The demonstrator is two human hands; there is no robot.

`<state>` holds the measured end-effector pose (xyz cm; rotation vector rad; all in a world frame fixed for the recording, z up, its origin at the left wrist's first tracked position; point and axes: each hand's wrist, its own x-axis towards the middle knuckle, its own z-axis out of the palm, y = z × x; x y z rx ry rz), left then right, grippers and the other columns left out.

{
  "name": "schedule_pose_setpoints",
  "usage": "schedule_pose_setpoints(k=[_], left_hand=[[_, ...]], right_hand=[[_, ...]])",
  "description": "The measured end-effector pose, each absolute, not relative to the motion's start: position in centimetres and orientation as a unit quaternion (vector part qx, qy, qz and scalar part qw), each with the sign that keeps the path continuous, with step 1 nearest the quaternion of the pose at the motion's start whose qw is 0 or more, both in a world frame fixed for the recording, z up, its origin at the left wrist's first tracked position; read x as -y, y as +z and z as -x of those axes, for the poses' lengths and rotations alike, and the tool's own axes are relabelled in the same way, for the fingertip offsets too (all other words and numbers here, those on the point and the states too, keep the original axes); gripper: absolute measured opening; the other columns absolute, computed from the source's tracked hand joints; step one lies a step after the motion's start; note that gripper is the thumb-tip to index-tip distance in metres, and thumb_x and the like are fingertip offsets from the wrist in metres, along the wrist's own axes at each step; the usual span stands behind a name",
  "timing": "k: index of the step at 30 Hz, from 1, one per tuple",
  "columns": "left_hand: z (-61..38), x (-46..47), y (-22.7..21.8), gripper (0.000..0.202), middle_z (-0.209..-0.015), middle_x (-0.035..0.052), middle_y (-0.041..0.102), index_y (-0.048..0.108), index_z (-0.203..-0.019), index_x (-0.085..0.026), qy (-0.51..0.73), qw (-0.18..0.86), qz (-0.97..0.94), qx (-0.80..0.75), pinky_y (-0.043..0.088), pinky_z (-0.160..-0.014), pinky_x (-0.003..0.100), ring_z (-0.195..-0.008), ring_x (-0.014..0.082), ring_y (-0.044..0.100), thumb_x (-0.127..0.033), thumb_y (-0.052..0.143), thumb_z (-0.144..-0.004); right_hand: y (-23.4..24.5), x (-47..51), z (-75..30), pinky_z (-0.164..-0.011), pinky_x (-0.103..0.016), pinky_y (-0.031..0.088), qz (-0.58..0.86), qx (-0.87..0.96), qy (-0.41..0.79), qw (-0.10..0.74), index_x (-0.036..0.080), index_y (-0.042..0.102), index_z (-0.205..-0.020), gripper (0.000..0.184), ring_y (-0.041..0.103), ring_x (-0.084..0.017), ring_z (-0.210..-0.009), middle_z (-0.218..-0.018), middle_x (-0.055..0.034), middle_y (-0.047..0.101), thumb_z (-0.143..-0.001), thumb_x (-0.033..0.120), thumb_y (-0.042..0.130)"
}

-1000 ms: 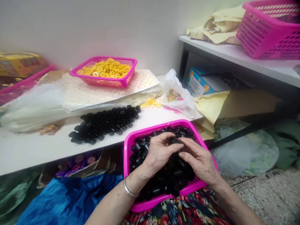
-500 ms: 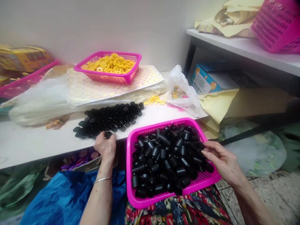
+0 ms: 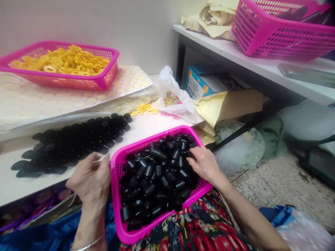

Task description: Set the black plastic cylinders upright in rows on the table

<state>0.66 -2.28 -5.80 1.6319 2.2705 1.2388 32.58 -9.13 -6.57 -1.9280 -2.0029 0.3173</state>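
On my lap rests a pink plastic basket (image 3: 117,223) full of short black plastic cylinders (image 3: 158,170), some with hollow ends. My right hand (image 3: 205,164) reaches over its right rim, thumb and fingers closed on one of the black cylinders; the fingertips are partly hidden. My left hand (image 3: 90,177), wearing a bracelet, hovers between the table edge and the basket's left side. Its thumb and forefinger are bent but apart, and nothing shows between them. Just beyond it, a block of black cylinders standing in close rows (image 3: 78,139) covers part of the white table (image 3: 125,139).
Behind the rows, a pink basket of yellow rings (image 3: 106,78) sits on a printed sheet (image 3: 131,80). Loose yellow rings (image 3: 143,109) and a white plastic bag (image 3: 180,101) lie farther right. A shelf (image 3: 209,45) with another pink basket (image 3: 261,35) juts in at right.
The view has swung to the right. My left hand has drawn back from the front of the standing cylinders toward the basket. My right hand has moved farther in over the basket's right end.
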Motion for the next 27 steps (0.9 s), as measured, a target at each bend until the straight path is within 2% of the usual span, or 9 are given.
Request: schedule_pose_setpoints(k=[3,6,11,13,15,18,21,24,27], left_hand=[[-5.1,2.3,-4.0,0.023,-0.076,-0.0002,0.063,0.067,-0.085,-0.018,0.373,0.126,-0.683,-0.615,0.042,-0.064,0.026,-0.066,0.0145,0.056,-0.039,0.062,-0.076],[-9.3,2.1,-2.8,0.014,-0.079,0.0019,0.064,0.067,-0.080,-0.019,0.227,0.215,-0.822,-0.475,0.043,-0.069,0.026,-0.074,0.0160,0.057,-0.031,0.059,-0.081],[-14.3,3.3,-2.6,0.019,-0.081,0.0047,0.062,0.063,-0.076,-0.017,0.069,0.213,-0.924,-0.311,0.042,-0.073,0.029,-0.079,0.0172,0.054,-0.015,0.046,-0.085],[-15.5,4.2,-2.8,0.015,-0.092,0.0065,0.063,0.063,-0.084,-0.016,0.024,0.202,-0.954,-0.219,0.042,-0.076,0.032,-0.087,0.0197,0.053,-0.017,0.049,-0.083],[-16.0,4.8,-3.1,0.016,-0.105,0.0088,0.061,0.063,-0.092,-0.017,-0.015,0.177,-0.971,-0.162,0.042,-0.078,0.037,-0.095,0.0239,0.051,-0.023,0.055,-0.081],[-15.5,4.8,-3.1,0.014,-0.111,0.0100,0.058,0.063,-0.085,-0.016,-0.045,0.152,-0.972,-0.173,0.041,-0.079,0.040,-0.100,0.0265,0.049,-0.027,0.055,-0.081],[-14.4,3.6,-2.6,0.016,-0.100,0.0075,0.060,0.060,-0.073,-0.016,-0.061,0.174,-0.963,-0.195,0.040,-0.080,0.038,-0.095,0.0228,0.049,-0.023,0.051,-0.084],[-14.3,2.1,-2.4,0.018,-0.088,0.0056,0.062,0.060,-0.075,-0.017,-0.050,0.190,-0.960,-0.200,0.041,-0.081,0.036,-0.088,0.0196,0.050,-0.012,0.044,-0.083],[-15.3,1.5,-3.0,0.020,-0.102,0.0080,0.063,0.064,-0.084,-0.017,-0.028,0.152,-0.973,-0.171,0.034,-0.095,0.049,-0.111,0.0286,0.046,-0.008,0.048,-0.075]], right_hand=[[-6.3,8.2,-31.4,-0.074,-0.035,0.037,0.702,0.702,0.079,0.090,0.018,0.060,-0.084,0.013,0.052,-0.024,-0.083,-0.081,-0.0080,0.063,-0.080,0.016,0.048],[-6.1,7.4,-31.6,-0.073,-0.033,0.038,0.701,0.691,0.133,0.112,0.018,0.061,-0.086,0.015,0.052,-0.022,-0.082,-0.082,-0.0070,0.063,-0.076,0.015,0.051],[-6.1,7.8,-34.7,-0.076,-0.033,0.043,0.652,0.570,0.285,0.411,0.020,0.065,-0.095,0.022,0.055,-0.019,-0.082,-0.087,-0.0031,0.063,-0.074,0.026,0.064],[-6.2,8.8,-36.0,-0.075,-0.032,0.045,0.613,0.475,0.374,0.510,0.020,0.065,-0.096,0.025,0.057,-0.017,-0.078,-0.087,-0.0021,0.064,-0.073,0.028,0.068],[-6.4,10.0,-36.9,-0.072,-0.029,0.046,0.576,0.380,0.459,0.559,0.021,0.065,-0.097,0.027,0.058,-0.015,-0.075,-0.087,-0.0010,0.065,-0.072,0.029,0.071],[-7.0,11.9,-37.5,-0.070,-0.026,0.046,0.556,0.311,0.510,0.577,0.021,0.065,-0.096,0.027,0.058,-0.012,-0.072,-0.085,0.0006,0.065,-0.071,0.028,0.074],[-7.8,13.5,-37.6,-0.067,-0.023,0.046,0.576,0.315,0.496,0.568,0.020,0.066,-0.096,0.026,0.057,-0.010,-0.069,-0.082,0.0010,0.065,-0.072,0.027,0.074],[-8.2,14.2,-37.4,-0.070,-0.024,0.047,0.584,0.326,0.482,0.566,0.020,0.068,-0.097,0.025,0.058,-0.011,-0.073,-0.084,-0.0001,0.067,-0.073,0.026,0.073],[-7.9,14.2,-36.9,-0.079,-0.028,0.048,0.535,0.336,0.517,0.577,0.022,0.070,-0.097,0.026,0.061,-0.014,-0.084,-0.093,-0.0023,0.070,-0.072,0.021,0.073]])
